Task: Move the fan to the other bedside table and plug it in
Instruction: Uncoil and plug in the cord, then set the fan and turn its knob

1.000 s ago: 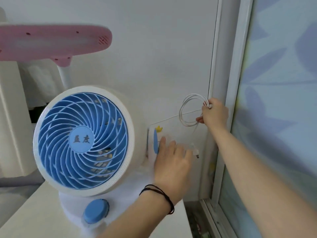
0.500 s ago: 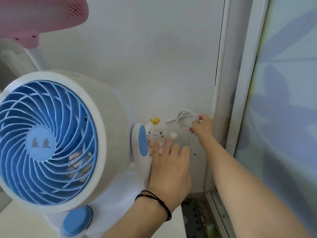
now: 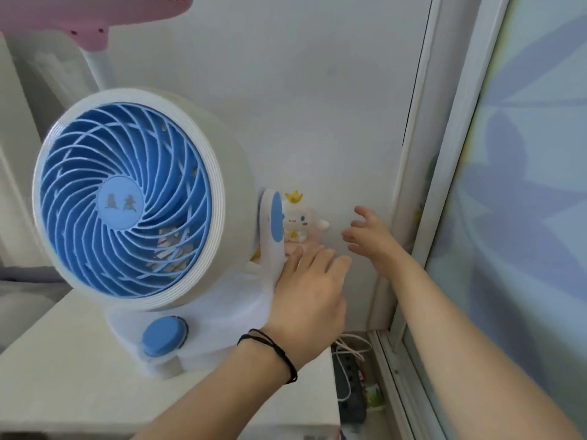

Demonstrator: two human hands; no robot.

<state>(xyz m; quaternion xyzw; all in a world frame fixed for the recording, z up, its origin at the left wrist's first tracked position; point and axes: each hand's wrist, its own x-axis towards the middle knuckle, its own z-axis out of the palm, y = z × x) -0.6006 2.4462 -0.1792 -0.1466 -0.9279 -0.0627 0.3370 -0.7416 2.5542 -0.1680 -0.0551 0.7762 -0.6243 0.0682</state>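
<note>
A white fan (image 3: 127, 198) with a blue grille and a blue knob stands on the white bedside table (image 3: 73, 385). My left hand (image 3: 309, 290) lies with straight fingers against the right side arm of the fan's stand. To its right, my right hand (image 3: 370, 238) hovers near the wall with fingers spread, holding nothing. A thin white cable (image 3: 349, 347) lies on the floor beside the table, over a dark power strip (image 3: 351, 389).
A small white figurine (image 3: 297, 219) with a yellow crown stands behind the fan against the wall. A pink lamp head (image 3: 92, 11) hangs over the upper left. A sliding window frame (image 3: 454, 160) runs down the right side.
My right hand has let go of the coiled white cable, which dropped out of it, and its fingers have spread. The view pulled back so the fan sits more centred.
</note>
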